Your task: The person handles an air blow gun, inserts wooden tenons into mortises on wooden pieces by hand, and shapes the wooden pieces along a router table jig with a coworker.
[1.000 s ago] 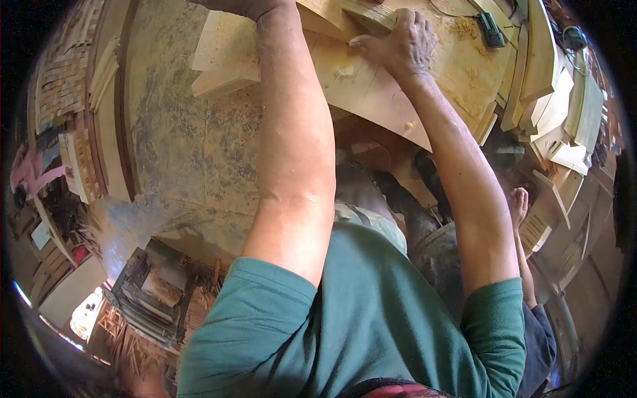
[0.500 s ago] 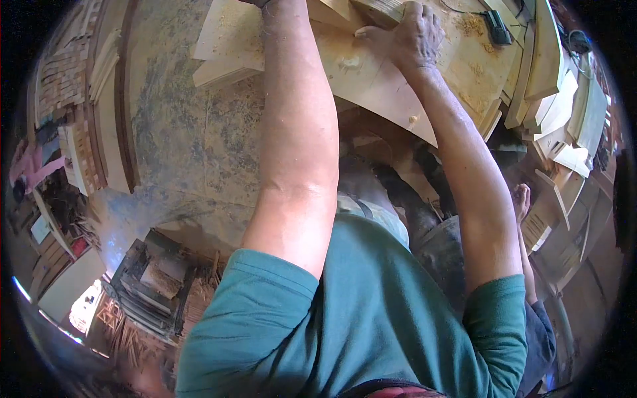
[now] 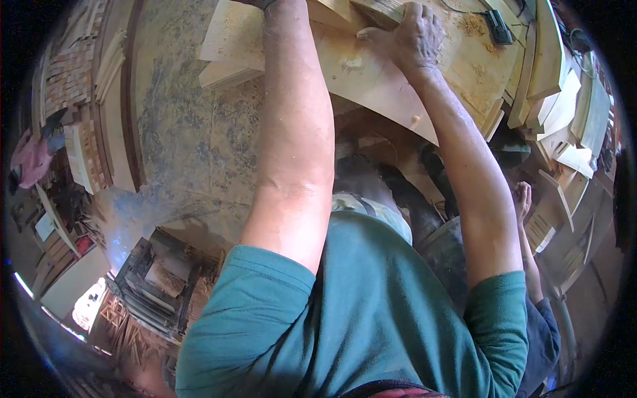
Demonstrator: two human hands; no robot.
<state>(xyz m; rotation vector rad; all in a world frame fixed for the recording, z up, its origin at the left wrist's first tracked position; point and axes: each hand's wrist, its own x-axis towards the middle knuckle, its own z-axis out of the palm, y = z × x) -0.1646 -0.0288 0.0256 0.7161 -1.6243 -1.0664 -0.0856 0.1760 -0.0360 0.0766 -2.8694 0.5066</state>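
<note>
My left hand [image 3: 255,2] is mostly cut off by the top edge, above a pale board [image 3: 233,36]; its fingers are hidden. My right hand [image 3: 417,38] grips the near end of a thick wooden piece [image 3: 379,10], thumb on one side and fingers curled over the other. Beneath it lies a wide pale plywood sheet [image 3: 371,83] dusted with shavings. A dark handheld tool [image 3: 497,28] with a cord lies to the right of my right hand.
Planks [image 3: 545,63] are stacked at the right. Another person's hand [image 3: 523,201] shows beside my right arm. A dark machine [image 3: 156,282] stands at the lower left, near scrap wood. Small wooden blocks [image 3: 70,73] are piled at the far left, above a person in pink [image 3: 31,159].
Both hands have shifted slightly in view, with little change against the wood. The person in pink at the far left has changed posture, with the outstretched arm no longer visible.
</note>
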